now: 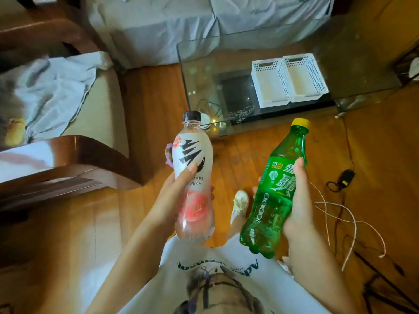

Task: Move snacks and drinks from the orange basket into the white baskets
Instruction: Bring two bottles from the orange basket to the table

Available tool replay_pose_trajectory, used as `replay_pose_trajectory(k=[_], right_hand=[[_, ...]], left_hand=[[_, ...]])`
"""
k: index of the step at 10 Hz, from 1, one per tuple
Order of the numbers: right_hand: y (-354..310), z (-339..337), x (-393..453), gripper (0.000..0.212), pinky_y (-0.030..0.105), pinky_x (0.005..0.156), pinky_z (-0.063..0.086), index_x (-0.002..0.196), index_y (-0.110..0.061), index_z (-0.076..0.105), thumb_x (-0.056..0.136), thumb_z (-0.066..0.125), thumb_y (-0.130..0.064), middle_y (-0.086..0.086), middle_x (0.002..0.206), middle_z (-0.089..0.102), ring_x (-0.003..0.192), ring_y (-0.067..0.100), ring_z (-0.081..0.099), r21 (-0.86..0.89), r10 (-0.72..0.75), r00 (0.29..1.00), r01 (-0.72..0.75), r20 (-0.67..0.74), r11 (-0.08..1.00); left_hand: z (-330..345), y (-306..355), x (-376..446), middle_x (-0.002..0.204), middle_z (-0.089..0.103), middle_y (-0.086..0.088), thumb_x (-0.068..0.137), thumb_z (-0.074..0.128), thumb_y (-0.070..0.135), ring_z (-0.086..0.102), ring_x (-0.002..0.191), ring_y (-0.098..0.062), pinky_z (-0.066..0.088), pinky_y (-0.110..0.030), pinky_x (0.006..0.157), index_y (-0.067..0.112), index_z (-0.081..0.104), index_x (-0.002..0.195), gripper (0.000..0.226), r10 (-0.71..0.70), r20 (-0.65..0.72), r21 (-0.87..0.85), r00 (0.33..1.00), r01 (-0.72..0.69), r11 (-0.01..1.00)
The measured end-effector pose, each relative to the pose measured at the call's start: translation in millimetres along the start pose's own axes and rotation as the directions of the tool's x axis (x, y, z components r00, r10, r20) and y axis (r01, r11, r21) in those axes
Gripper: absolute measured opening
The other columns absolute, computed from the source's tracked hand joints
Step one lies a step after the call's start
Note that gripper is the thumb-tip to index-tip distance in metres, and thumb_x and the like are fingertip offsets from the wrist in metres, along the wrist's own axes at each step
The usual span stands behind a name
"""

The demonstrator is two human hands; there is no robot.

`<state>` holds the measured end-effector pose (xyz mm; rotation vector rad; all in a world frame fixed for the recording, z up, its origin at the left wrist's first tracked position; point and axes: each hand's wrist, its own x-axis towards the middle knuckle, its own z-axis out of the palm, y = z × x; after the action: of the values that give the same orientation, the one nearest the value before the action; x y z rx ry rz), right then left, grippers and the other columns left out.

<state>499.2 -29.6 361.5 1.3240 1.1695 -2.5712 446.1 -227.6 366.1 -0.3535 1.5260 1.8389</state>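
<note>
My left hand (179,191) grips a clear bottle (192,159) with a black cap, a white label and a pink lower part, held upright in front of me. My right hand (297,200) grips a green bottle (272,200) with a yellow cap, tilted to the right. Two white perforated baskets (289,80) stand side by side on the glass table (204,71) ahead, both with nothing inside. The orange basket is out of view.
A wooden chair with a grey cloth (52,91) stands at the left. A covered sofa (181,26) lies beyond the table. Cables (344,214) and a power adapter (345,175) trail over the wooden floor at the right. My white shoe (240,202) shows between the bottles.
</note>
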Motion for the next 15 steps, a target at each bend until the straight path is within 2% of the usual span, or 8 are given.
replay_pose_trajectory(k=[2, 3, 5, 7, 11, 12, 14, 15], right_hand=[[-95.9, 6.4, 91.4, 0.080, 0.029, 0.055, 0.055, 0.118, -0.019, 0.059, 0.056, 0.056, -0.070, 0.009, 0.094, 0.068, 0.074, 0.022, 0.069, -0.141, -0.077, 0.997, 0.076, 0.000, 0.987], [-135.8, 14.6, 126.5, 0.083, 0.030, 0.059, 0.053, 0.118, -0.023, 0.059, 0.051, 0.058, -0.072, 0.006, 0.097, 0.071, 0.077, 0.020, 0.071, -0.157, -0.067, 0.998, 0.067, 0.007, 0.985], [-176.3, 35.5, 187.5, 0.072, 0.029, 0.058, 0.053, 0.108, -0.028, 0.062, 0.050, 0.061, -0.071, -0.002, 0.084, 0.075, 0.074, 0.016, 0.072, -0.179, 0.041, 0.999, -0.038, 0.010, 0.983], [-193.8, 72.0, 248.2, 0.065, 0.029, 0.061, 0.052, 0.103, -0.031, 0.063, 0.051, 0.061, -0.070, -0.002, 0.082, 0.075, 0.074, 0.017, 0.072, -0.246, 0.146, 0.989, -0.139, 0.011, 0.959], [-280.5, 205.0, 400.5, 0.077, 0.043, 0.079, 0.052, 0.119, -0.023, 0.059, 0.055, 0.064, -0.064, 0.008, 0.108, 0.068, 0.098, 0.027, 0.066, -0.284, 0.119, 0.992, -0.104, 0.036, 0.953], [-294.1, 228.4, 438.7, 0.074, 0.048, 0.091, 0.049, 0.123, -0.025, 0.056, 0.057, 0.067, -0.057, 0.010, 0.120, 0.063, 0.108, 0.029, 0.062, -0.296, 0.065, 0.997, -0.050, 0.041, 0.954], [-296.7, 249.7, 532.4, 0.041, 0.031, 0.071, 0.053, 0.092, -0.024, 0.066, 0.052, 0.077, -0.027, -0.004, 0.087, 0.073, 0.082, 0.014, 0.070, -0.407, -0.078, 0.989, 0.123, 0.126, 0.905], [-279.0, 248.4, 585.9, 0.049, 0.015, 0.063, 0.051, 0.093, -0.026, 0.061, 0.052, 0.084, -0.011, -0.012, 0.084, 0.072, 0.079, 0.004, 0.068, -0.547, -0.179, 0.969, 0.244, 0.170, 0.801]], left_hand=[[66.9, 60.4, 100.8, 0.078, 0.068, -0.012, 0.063, 0.055, 0.072, 0.067, 0.065, -0.019, 0.058, -0.031, 0.061, 0.010, 0.062, 0.101, 0.073, 0.043, 0.002, -0.037, 0.999, -0.043, 0.998], [100.3, 91.6, 138.1, 0.076, 0.068, -0.012, 0.047, 0.063, 0.079, 0.068, 0.063, -0.019, 0.059, -0.031, 0.059, 0.004, 0.060, 0.106, 0.095, 0.053, -0.003, -0.054, 0.999, -0.053, 0.997], [115.9, 115.8, 186.6, 0.081, 0.063, -0.014, 0.051, 0.057, 0.072, 0.065, 0.063, -0.020, 0.057, -0.029, 0.056, -0.001, 0.055, 0.114, 0.096, -0.002, -0.051, -0.191, 0.999, -0.008, 0.982], [98.8, 139.1, 248.3, 0.078, 0.070, -0.009, 0.027, 0.075, 0.075, 0.069, 0.065, -0.019, 0.057, -0.030, 0.058, 0.007, 0.060, 0.108, 0.107, -0.061, -0.101, -0.239, 0.993, 0.035, 0.970], [67.7, 268.4, 420.8, 0.099, 0.072, -0.010, 0.040, 0.057, 0.090, 0.070, 0.089, -0.023, 0.057, -0.033, 0.073, 0.012, 0.055, 0.122, 0.112, 0.068, -0.169, -0.053, 0.983, -0.078, 0.996], [56.6, 291.3, 460.8, 0.112, 0.067, -0.012, 0.054, 0.074, 0.068, 0.067, 0.099, -0.028, 0.057, -0.041, 0.080, 0.013, 0.050, 0.126, 0.093, 0.155, -0.199, 0.001, 0.968, -0.158, 0.987], [33.1, 300.2, 563.1, 0.113, 0.063, -0.025, 0.053, 0.086, 0.015, 0.061, 0.105, -0.044, 0.046, -0.064, 0.091, 0.003, 0.049, 0.122, 0.079, 0.168, -0.244, 0.092, 0.955, -0.150, 0.984], [24.3, 286.5, 615.1, 0.110, 0.065, -0.017, 0.052, 0.088, 0.010, 0.064, 0.102, -0.033, 0.052, -0.051, 0.090, 0.007, 0.050, 0.121, 0.079, 0.161, -0.343, 0.168, 0.925, -0.108, 0.980]])
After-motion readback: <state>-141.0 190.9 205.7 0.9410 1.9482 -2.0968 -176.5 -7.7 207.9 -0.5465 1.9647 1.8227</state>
